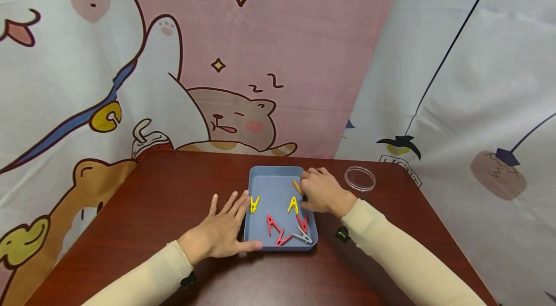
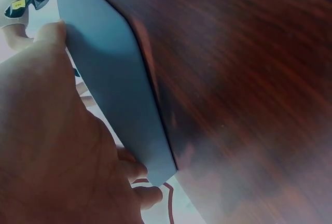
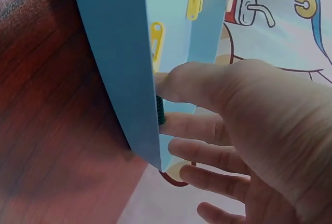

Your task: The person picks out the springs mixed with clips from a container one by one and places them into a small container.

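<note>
A blue-grey tray (image 1: 273,185) lies on the table with plastic clips in it. My left hand (image 1: 221,233) rests along the tray's left rim, fingers spread, thumb at the near left corner. Inside the right wall, my right hand (image 1: 323,191) pinches a small dark green ridged piece (image 3: 160,110) between thumb and index finger; the tray wall hides part of it. Close to those fingers lie an orange-brown stick (image 1: 296,186) and a yellow clip (image 1: 293,205). Another yellow clip (image 1: 254,204) leans by the left wall. Red clips (image 1: 272,224) and a grey clip (image 1: 302,235) sit toward the near end.
A round clear dish (image 1: 360,178) stands on the dark wooden table (image 1: 195,180) beyond the right hand. Something red peeks out by the right wrist. Printed cloth (image 1: 278,31) hangs behind the table and along its sides.
</note>
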The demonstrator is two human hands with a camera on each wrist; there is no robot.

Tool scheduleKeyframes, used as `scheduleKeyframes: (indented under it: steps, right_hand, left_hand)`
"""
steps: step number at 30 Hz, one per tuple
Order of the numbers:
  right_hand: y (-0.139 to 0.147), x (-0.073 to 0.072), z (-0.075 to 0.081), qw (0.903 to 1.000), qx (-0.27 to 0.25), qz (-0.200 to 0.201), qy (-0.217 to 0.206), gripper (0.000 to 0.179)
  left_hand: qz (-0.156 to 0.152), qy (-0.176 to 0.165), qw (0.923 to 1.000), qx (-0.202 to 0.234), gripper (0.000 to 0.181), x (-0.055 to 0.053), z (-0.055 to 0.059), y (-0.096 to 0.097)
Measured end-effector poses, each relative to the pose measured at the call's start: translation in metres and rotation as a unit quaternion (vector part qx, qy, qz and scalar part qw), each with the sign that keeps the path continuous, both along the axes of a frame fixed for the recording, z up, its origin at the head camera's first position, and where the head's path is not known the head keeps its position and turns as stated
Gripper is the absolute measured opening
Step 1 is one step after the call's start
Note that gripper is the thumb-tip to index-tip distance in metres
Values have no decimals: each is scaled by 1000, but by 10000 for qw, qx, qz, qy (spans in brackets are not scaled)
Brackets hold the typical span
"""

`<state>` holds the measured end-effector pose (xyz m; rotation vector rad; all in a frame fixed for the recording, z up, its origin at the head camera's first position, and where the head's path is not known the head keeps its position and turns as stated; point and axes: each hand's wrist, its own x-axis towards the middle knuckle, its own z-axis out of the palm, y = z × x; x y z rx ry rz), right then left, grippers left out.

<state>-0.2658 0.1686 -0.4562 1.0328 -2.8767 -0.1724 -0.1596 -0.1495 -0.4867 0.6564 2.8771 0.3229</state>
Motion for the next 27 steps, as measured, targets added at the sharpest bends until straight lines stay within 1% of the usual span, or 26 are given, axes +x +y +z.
scheduleKeyframes:
  steps: [6,14,27]
  right_hand:
    - [5,2,4,9998,-191,-46,53,23]
    - [13,9,12,9970,-688,-2,347,19]
    - [30,20,19,9884,-1284,-204,783,28]
  left_hand:
    - [-8,13,10000,-6,133,-1,-2,0]
    - [2,-4,10000,25,132,0,-1,-1]
    - [11,-17,10000,-15,132,1,0,-1]
